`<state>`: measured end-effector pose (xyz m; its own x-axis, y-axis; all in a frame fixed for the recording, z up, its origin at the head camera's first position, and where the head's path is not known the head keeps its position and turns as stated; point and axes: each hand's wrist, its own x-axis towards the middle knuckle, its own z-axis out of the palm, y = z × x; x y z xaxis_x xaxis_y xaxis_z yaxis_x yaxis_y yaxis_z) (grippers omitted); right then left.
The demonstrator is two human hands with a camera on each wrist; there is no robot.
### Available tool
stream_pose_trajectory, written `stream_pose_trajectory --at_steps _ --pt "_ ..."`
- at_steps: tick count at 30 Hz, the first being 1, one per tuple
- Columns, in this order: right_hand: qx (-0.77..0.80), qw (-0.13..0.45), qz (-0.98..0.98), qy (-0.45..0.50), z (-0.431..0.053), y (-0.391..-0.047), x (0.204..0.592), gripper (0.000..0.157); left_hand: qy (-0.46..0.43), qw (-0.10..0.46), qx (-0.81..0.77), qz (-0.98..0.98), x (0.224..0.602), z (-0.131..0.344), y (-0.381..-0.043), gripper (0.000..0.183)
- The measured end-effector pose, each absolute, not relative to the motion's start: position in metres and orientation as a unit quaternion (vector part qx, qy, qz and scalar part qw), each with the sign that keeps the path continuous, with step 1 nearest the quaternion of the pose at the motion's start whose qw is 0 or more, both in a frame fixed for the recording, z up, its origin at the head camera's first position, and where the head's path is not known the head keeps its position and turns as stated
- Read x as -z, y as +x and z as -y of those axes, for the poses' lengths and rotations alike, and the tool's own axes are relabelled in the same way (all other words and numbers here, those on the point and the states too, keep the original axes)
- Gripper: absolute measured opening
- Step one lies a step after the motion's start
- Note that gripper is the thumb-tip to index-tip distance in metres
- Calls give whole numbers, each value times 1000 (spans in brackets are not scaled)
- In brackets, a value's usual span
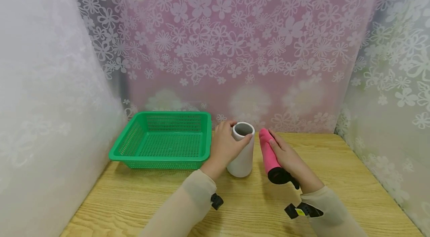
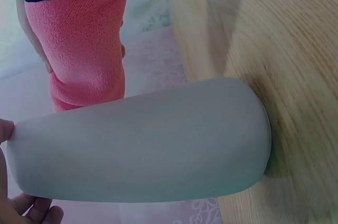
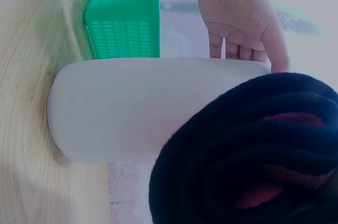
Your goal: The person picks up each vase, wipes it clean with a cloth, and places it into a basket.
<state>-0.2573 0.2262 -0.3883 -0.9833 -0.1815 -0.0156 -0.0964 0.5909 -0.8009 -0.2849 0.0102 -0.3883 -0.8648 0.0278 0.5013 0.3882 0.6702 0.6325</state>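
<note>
A tall white vase [image 1: 240, 160] with an open round mouth stands upright on the wooden table. My left hand [image 1: 226, 142] grips it near the rim from the left, thumb at the front and fingers round the far side. Just right of the vase, my right hand [image 1: 291, 158] holds a rolled pink fleece cloth [image 1: 267, 152] with black edging, tilted above the table. Its black end [image 3: 185, 155] faces the right wrist camera and shows several folded layers, with pink between them. In the left wrist view the pink roll [image 2: 79, 49] appears beyond the vase [image 2: 142, 145].
A green plastic basket [image 1: 159, 159] with perforated walls stands at the left of the table, close beside my left hand. The wooden table [image 1: 339, 166] ends at a flower-patterned curtain [image 1: 235, 54] behind, with pale curtains along both sides.
</note>
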Motion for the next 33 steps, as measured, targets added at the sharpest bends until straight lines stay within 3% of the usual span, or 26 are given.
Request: stream_pose_trajectory --at_steps 9,24,33 --pt "441 44 -893 -77 -227 -256 386 65 -165 181 400 883 385 0 -296 62" --pt "448 39 -889 -83 -229 -255 385 64 -242 20 524 816 380 21 -313 55" --pt "448 31 -889 -89 -229 -253 383 64 -254 1 539 803 376 23 -314 54"
